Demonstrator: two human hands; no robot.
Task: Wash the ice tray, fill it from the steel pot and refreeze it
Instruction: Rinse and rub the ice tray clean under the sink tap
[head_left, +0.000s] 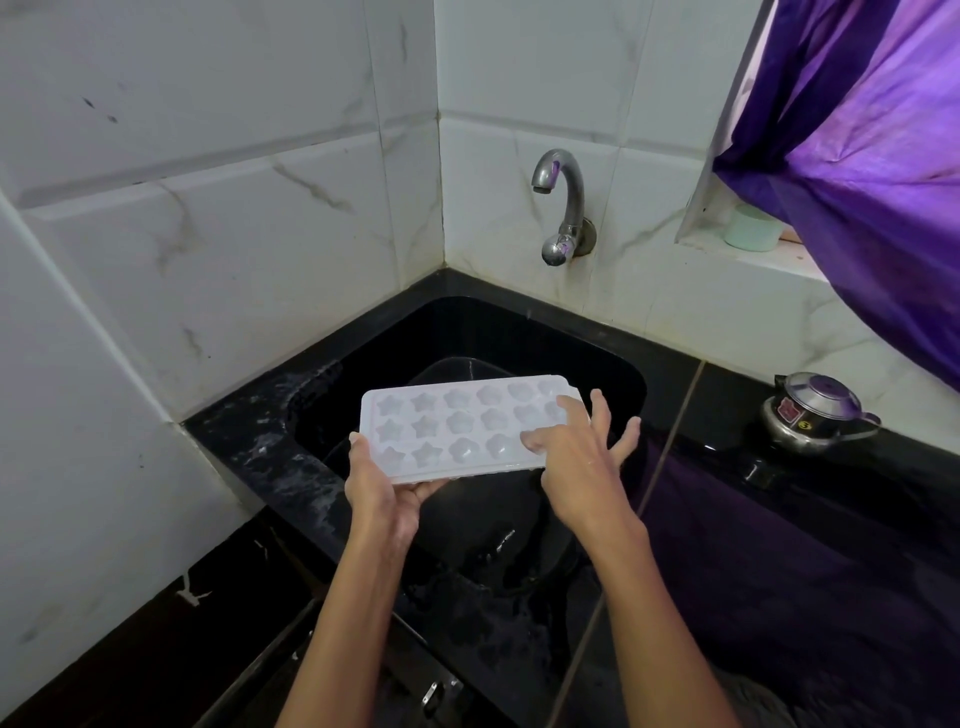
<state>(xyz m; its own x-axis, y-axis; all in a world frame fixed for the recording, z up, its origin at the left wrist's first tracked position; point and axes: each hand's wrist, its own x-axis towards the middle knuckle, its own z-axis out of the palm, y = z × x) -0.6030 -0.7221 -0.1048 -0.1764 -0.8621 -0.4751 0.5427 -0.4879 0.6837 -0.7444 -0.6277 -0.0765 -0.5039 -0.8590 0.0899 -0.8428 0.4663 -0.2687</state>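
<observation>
The white marble-veined tile wall (208, 234) forms a corner behind the work area. A purple curtain (857, 182) hangs at upper right, over a window ledge. The black countertop (779, 519) runs along both walls and surrounds the black sink (519, 332), which is set in the corner. A dark basin-like item (457, 369) lies inside the sink; its identity cannot be confirmed from this view.

The ice tray (457, 426), white with star- and flower-shaped cavities, is held above the sink, cavities facing up, tilted slightly toward the camera. The left hand (379, 488) grips its near left corner, thumb on the top face and fingers underneath. The right hand (587, 457) rests on the tray's right end with fingers spread apart, fingertips pressing the top surface; it is not closed around the tray.

The steel pot (815, 413), lidded, stands on the countertop, well apart to the right of the sink. The curved metal tap (563, 208) projects from the wall above the sink. A pale green container (750, 228) sits on the ledge.
</observation>
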